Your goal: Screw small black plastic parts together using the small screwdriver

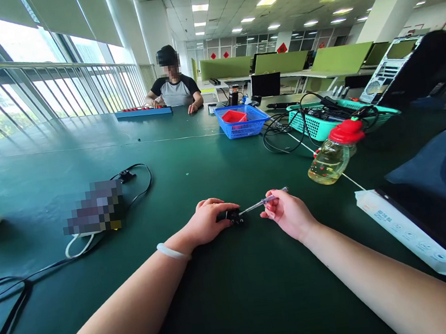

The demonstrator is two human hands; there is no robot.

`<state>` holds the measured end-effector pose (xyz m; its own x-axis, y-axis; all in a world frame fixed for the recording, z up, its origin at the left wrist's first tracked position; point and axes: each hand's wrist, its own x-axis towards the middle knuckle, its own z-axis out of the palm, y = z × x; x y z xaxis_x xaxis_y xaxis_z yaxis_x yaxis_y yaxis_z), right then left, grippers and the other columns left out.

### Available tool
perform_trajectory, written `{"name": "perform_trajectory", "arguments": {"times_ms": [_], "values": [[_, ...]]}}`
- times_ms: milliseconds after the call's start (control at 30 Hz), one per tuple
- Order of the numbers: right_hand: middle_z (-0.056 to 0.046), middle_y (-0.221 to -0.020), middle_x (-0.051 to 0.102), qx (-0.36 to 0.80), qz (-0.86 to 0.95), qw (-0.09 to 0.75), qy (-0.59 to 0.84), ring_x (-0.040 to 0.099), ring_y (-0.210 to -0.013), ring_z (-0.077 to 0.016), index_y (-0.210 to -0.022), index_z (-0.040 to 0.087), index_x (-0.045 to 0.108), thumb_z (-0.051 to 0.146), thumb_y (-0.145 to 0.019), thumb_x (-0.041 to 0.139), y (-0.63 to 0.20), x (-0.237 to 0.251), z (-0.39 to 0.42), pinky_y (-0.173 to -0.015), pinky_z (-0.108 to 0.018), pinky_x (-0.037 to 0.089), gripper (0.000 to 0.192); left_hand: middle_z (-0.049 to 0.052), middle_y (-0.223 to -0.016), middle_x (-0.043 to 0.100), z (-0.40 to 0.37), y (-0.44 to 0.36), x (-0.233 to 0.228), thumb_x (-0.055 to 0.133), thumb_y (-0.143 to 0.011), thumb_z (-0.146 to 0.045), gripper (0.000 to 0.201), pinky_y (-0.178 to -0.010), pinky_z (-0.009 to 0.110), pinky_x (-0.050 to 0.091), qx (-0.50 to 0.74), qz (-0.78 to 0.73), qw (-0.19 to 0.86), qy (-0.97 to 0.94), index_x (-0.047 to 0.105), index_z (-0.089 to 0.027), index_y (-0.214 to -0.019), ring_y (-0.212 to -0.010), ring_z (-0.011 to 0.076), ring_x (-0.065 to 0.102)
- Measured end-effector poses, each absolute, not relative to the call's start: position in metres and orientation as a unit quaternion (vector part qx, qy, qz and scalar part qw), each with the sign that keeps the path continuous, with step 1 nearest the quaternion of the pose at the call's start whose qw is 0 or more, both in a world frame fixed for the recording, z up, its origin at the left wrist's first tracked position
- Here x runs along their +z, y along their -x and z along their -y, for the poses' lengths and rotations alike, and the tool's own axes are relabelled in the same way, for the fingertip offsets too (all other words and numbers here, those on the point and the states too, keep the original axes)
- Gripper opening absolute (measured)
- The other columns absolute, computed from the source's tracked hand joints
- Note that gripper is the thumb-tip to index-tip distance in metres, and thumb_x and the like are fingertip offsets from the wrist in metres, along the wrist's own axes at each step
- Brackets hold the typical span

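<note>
We judge the work to be mid-way: the screwdriver point(261, 203) tip is already set against the small black part point(234, 218), just below the middle of the frame on the green table point(189, 160), and we cannot tell whether any screw has gone in or come out. Our left hand point(209, 221) lies curled over the part, fingers closed down on it and pinning it to the table, while our right hand point(286, 213) pinches the screwdriver's clear handle between fingertips, the shaft slanting down and left to the part. The part looks small, dark and boxy, mostly hidden under the left fingers, so finer detail is lost. To the upper right a bottle of yellowish liquid with a red cap point(334, 155) stands well apart; a blue basket point(239, 121) sits farther back, above centre.
</note>
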<state>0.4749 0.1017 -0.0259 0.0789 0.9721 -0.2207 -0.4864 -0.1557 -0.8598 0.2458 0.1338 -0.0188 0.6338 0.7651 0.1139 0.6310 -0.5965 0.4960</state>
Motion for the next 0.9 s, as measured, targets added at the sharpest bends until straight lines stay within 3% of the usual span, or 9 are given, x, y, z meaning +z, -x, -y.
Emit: {"name": "perform_trajectory", "arguments": {"times_ms": [200, 433, 567, 700, 900], "values": [[0.006, -0.046, 0.051, 0.588, 0.361, 0.571, 0.444, 0.043, -0.038, -0.0083, -0.067, 0.02, 0.056, 0.036, -0.072, 0.067, -0.468, -0.027, -0.097, -0.05, -0.027, 0.052, 0.021, 0.004, -0.121, 0.069, -0.134, -0.247, -0.02, 0.067, -0.082, -0.024, 0.045, -0.11, 0.047, 0.037, 0.168, -0.408, 0.2, -0.875, 0.062, -0.031, -0.127, -0.121, 0.0254, 0.054], [0.006, -0.045, 0.045, 0.493, 0.43, 0.609, 0.448, 0.051, -0.04, -0.0105, -0.065, 0.021, 0.053, 0.039, -0.077, 0.061, -0.47, -0.026, -0.092, -0.038, -0.02, 0.031, 0.022, 0.006, -0.118, 0.07, -0.136, -0.246, -0.023, 0.066, -0.083, -0.028, 0.045, -0.104, 0.042, 0.045, 0.199, -0.428, 0.176, -0.864, 0.062, -0.025, -0.127, -0.117, 0.0256, 0.057], [0.005, -0.053, 0.051, 0.366, 0.498, 0.638, 0.46, 0.054, -0.048, -0.0121, -0.073, 0.023, 0.054, 0.045, -0.084, 0.061, -0.47, -0.023, -0.085, -0.045, -0.022, 0.037, 0.025, 0.006, -0.117, 0.07, -0.137, -0.246, -0.025, 0.068, -0.08, -0.032, 0.048, -0.105, 0.044, 0.044, 0.205, -0.419, 0.174, -0.867, 0.062, -0.024, -0.127, -0.117, 0.0272, 0.057], [0.001, -0.065, 0.058, 0.289, 0.584, 0.592, 0.475, 0.056, -0.058, -0.015, -0.083, 0.025, 0.058, 0.043, -0.088, 0.06, -0.468, -0.024, -0.077, -0.056, -0.027, 0.044, 0.019, 0.006, -0.119, 0.069, -0.137, -0.246, -0.025, 0.071, -0.077, -0.032, 0.052, -0.105, 0.045, 0.044, 0.207, -0.415, 0.181, -0.867, 0.061, -0.025, -0.128, -0.117, 0.0275, 0.057], [-0.001, -0.072, 0.061, 0.216, 0.68, 0.524, 0.465, 0.055, -0.062, -0.0177, -0.08, 0.026, 0.059, 0.034, -0.086, 0.061, -0.466, -0.017, -0.072, -0.065, -0.031, 0.044, 0.01, 0.005, -0.117, 0.07, -0.137, -0.246, -0.026, 0.071, -0.078, -0.03, 0.048, -0.104, 0.045, 0.043, 0.209, -0.416, 0.183, -0.866, 0.063, -0.027, -0.124, -0.115, 0.0263, 0.057]]}}
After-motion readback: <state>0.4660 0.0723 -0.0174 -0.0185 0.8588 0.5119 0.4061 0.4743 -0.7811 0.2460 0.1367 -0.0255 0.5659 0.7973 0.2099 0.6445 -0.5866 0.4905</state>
